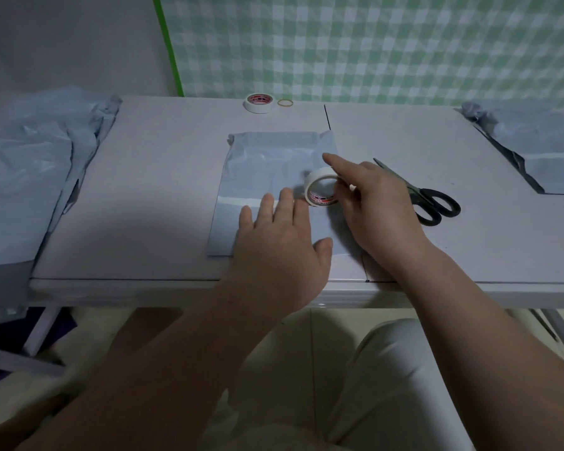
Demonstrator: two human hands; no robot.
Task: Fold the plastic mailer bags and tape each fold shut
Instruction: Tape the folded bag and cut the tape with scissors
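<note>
No wording can be read in this view. The tape roll (319,190) that the right hand (375,203) holds on edge carries a printed band in red and dark ink round the inside of its core, but the marks are too small and blurred to make out as letters or numbers. The second tape roll (258,103), lying flat near the far edge of the table (176,190), shows the same kind of red and dark print on the inside of its core, and it too is illegible.
</note>
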